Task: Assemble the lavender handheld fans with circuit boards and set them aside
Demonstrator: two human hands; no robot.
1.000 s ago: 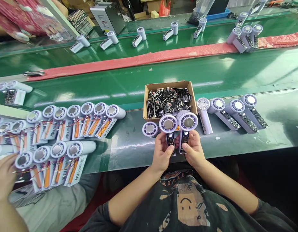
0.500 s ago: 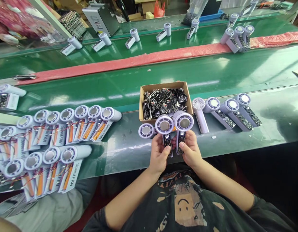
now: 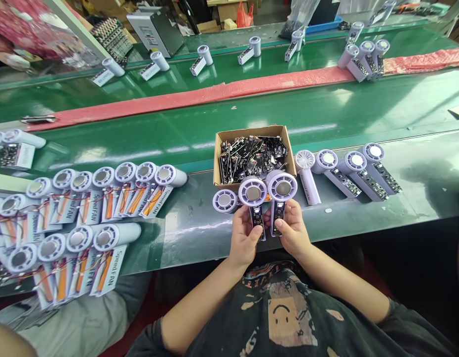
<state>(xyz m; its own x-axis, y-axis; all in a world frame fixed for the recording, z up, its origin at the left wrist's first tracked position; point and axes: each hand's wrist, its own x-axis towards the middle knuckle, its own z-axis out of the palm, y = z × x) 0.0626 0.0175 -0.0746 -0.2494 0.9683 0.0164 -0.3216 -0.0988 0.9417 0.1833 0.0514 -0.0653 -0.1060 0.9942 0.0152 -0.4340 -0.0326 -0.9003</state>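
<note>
My left hand (image 3: pixel 244 238) is closed around the handle of a lilac handheld fan (image 3: pixel 253 192), its thumb on the black circuit board. A second lilac handheld fan (image 3: pixel 282 186) is gripped in my right hand (image 3: pixel 294 230), the thumb again lying on the board. Both fans stand side by side with their round heads away from me. Behind them sits a cardboard box (image 3: pixel 219 158) filled with black circuit boards (image 3: pixel 252 153). Another lilac fan (image 3: pixel 225 201) lies at the box's front left corner, its handle mostly hidden.
Rows of lilac fans (image 3: pixel 103 238) with orange parts and loose wires lie on the left. Several fans (image 3: pixel 358 168) with boards rest to the right. A green conveyor belt (image 3: pixel 158 129) with a red strip (image 3: pixel 170 101) runs behind. A person's arm shows at the right edge.
The fans on the far belt, beyond the red strip, have shifted slightly left. The fans at the far left edge have slid a little right. My hands hold the same pose.
</note>
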